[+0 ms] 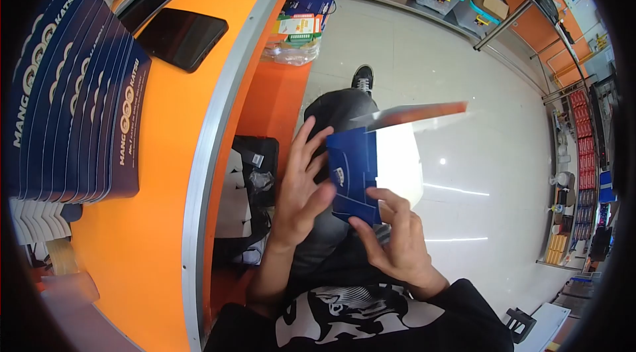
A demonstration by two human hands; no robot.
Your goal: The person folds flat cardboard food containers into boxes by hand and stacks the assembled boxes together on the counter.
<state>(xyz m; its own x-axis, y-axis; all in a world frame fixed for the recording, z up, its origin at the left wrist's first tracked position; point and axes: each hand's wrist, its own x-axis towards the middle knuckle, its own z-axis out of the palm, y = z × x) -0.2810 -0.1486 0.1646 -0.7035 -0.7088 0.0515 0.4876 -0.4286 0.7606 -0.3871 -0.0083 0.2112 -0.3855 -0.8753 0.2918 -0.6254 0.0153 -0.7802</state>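
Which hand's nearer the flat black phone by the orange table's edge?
Left. In view, the left hand is below and right of the flat black phone; the right hand is farther that way.

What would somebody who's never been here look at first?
Probably the big stack of dark blue cartons with white lettering, on the bright orange counter at the left. Next, the eye might fall on the small blue carton near the middle, pinched at its lower end by the right hand, with the left hand spread open beside it.
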